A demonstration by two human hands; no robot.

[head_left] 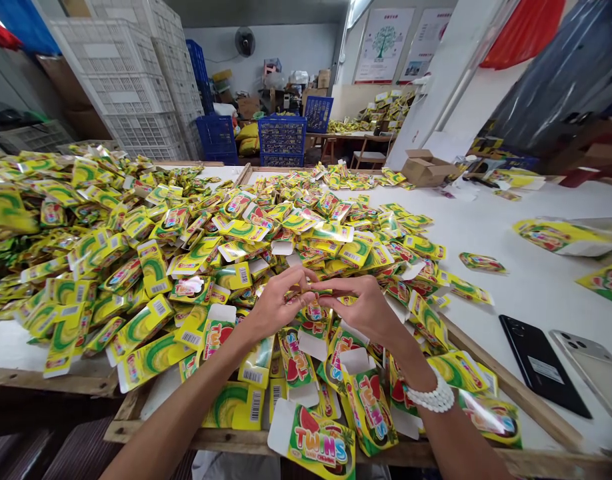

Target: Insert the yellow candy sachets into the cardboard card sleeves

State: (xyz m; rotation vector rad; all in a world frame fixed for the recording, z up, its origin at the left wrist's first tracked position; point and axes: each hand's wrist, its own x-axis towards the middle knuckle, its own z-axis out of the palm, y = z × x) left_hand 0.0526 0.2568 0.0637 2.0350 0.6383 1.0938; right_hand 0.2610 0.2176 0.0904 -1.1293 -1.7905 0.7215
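Note:
My left hand (pixel 285 298) and my right hand (pixel 360 305) meet at the middle of the heap, fingers bent and pinched together. Between their fingertips is a small yellow and green TWINS box (pixel 315 311), mostly covered by the fingers. Around and beneath both hands lie many similar boxes, several with white end flaps sticking out. One flapped TWINS box (pixel 322 441) lies at the front edge, with another TWINS box (pixel 371 410) beside it. A white beaded bracelet (pixel 433 395) circles my right wrist.
The heap (pixel 151 220) spreads across the white table (pixel 479 233). A wooden strip (pixel 516 383) runs near a black phone (pixel 543 363) and a light phone (pixel 589 367). An open cardboard box (pixel 429 168) stands behind, with blue crates (pixel 282 137) and stacked white crates (pixel 121 80) farther back.

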